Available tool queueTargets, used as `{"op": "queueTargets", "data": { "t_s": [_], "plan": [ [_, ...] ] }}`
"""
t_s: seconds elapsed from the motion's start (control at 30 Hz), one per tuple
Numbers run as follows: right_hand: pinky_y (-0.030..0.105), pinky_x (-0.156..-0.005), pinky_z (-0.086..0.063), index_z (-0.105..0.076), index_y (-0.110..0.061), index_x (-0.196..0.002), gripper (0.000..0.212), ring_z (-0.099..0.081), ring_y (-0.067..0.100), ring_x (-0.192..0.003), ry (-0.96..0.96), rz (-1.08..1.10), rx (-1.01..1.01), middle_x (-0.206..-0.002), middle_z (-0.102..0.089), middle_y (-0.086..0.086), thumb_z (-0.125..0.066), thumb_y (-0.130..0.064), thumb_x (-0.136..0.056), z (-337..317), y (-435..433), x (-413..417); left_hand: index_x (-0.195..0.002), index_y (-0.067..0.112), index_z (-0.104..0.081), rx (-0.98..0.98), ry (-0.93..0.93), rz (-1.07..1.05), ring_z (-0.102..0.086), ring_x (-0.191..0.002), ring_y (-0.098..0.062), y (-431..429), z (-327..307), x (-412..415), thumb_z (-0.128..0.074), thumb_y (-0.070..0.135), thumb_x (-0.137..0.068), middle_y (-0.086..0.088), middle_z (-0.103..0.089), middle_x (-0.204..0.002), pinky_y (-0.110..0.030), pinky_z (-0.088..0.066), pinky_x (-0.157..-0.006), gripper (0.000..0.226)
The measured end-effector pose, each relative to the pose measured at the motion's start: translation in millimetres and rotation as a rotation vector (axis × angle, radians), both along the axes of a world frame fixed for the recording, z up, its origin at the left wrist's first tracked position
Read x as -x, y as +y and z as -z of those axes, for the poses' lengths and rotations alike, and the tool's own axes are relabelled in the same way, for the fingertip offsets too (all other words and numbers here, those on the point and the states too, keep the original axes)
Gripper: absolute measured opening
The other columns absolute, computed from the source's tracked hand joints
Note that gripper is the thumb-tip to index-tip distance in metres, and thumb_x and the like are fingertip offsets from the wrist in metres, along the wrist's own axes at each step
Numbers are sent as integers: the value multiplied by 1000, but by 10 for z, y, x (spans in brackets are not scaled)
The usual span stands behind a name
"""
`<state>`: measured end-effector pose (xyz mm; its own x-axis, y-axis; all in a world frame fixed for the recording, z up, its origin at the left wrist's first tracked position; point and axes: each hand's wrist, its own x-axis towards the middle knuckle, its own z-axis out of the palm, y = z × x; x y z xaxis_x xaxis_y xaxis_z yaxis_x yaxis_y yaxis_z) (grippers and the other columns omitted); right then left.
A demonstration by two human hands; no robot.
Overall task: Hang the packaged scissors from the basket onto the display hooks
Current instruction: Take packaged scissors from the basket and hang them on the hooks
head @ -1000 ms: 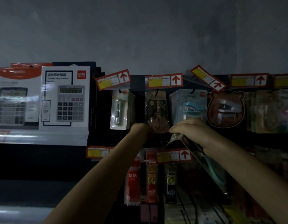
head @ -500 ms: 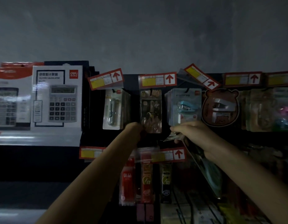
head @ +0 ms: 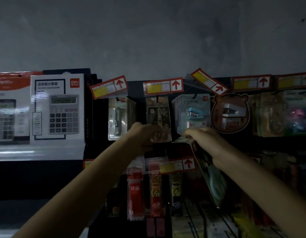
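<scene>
The room is dim, with a bare grey wall (head: 148, 40) filling the space above a dark display rack (head: 186, 86). Red and yellow price tags (head: 163, 85) with arrows run along the top row of hooks.

The left hand (head: 143, 134) reaches up to a hanging scissors pack (head: 158, 115), its fingers (head: 156, 135) curled closed on the pack's lower edge. The right hand (head: 205, 140) sits just to the right of those fingers, closed around the top of a second pack (head: 210, 177), which slants down and away to the right below the wrist; pale blue handles show through its clear front. Whether its hole has reached a hook cannot be told.

Just above the right fingers (head: 188, 133) hangs a blue stapler pack (head: 191, 112), and a bear-shaped card (head: 230, 112) hangs further right. Left of the left fingers hangs a small clear pack (head: 118, 117); well beyond it, calculator boxes (head: 57, 107) stand on a shelf (head: 39, 152). Red pen packs (head: 136, 189) hang below both hands.
</scene>
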<state>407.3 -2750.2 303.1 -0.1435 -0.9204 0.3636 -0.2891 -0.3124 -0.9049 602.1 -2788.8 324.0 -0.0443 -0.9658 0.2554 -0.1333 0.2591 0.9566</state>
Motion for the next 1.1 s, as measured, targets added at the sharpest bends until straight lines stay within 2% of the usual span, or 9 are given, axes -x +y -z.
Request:
{"op": "queueTargets", "data": {
  "t_s": [0.2,0.33,0.47,0.6,0.7,0.8,0.87,1.03,1.1],
  "plan": [
    [34,-69,-40,-53,-21,-77,28,-52,21,-72,-71,23,17,-77,-54,3,-46,-34,-100,3,-79,-105,-109,11,-72,217,-132,18,-64,-88,-30,290,162,-108,-71,20,-93,-28,-68,-115,-41,-51,-78,18],
    [26,-56,-23,-29,-41,-73,23,-22,3,-65,-193,-52,44,-78,-23,-16,-32,-53,-92,-6,-52,-223,-114,23,-72,275,-113,45,-71,-102,-20,444,290,-180,-66,49,-92,-2,-75,-109,-46,-55,-98,34],
    [34,-67,-38,-50,-26,-82,24,-47,21,-72,-160,-19,21,-80,-46,3,-39,-45,-93,-18,4,-286,-106,22,-75,285,-55,118,-74,-95,-7,646,349,-219,-52,63,-91,6,-78,-101,-32,-52,-94,50],
    [46,-87,-56,-66,-14,-105,28,-67,31,-93,-174,-19,111,-102,-70,11,-53,-38,-96,-27,-34,-341,-104,16,-75,282,-102,193,-75,-97,-15,738,343,-283,-52,58,-95,-1,-79,-101,-34,-55,-92,49],
    [48,-93,-52,-62,-18,-113,30,-64,32,-102,-127,1,196,-113,-67,11,-56,-45,-101,-6,-4,-396,-114,14,-71,259,-104,249,-75,-96,-16,752,328,-323,-60,46,-96,-4,-78,-103,-26,-59,-80,38],
    [35,-73,-46,-58,-7,-103,36,-61,33,-91,-109,-16,315,-101,-63,16,-58,-43,-101,24,66,-440,-114,9,-72,249,40,256,-75,-100,-26,727,315,-352,-65,34,-95,-12,-77,-105,-34,-62,-83,33],
    [31,-69,-43,-57,-2,-105,38,-60,42,-98,-106,-29,368,-108,-61,26,-60,-40,-101,43,93,-452,-109,6,-74,266,81,217,-73,-102,-32,685,302,-360,-68,30,-93,-16,-76,-105,-40,-62,-86,29],
    [31,-77,-50,-64,-10,-102,36,-64,22,-95,-130,-62,404,-111,-68,16,-66,-45,-96,30,120,-437,-105,4,-75,254,151,176,-73,-84,-24,643,261,-281,-69,23,-93,-22,-74,-104,-30,-59,-68,22],
    [45,-93,-54,-69,-14,-99,43,-67,23,-101,-160,-103,333,-108,-72,10,-71,-55,-87,19,104,-405,-103,4,-75,269,165,149,-72,-78,-21,639,250,-251,-69,22,-94,-23,-73,-99,-26,-56,-62,21]
  ]
}}
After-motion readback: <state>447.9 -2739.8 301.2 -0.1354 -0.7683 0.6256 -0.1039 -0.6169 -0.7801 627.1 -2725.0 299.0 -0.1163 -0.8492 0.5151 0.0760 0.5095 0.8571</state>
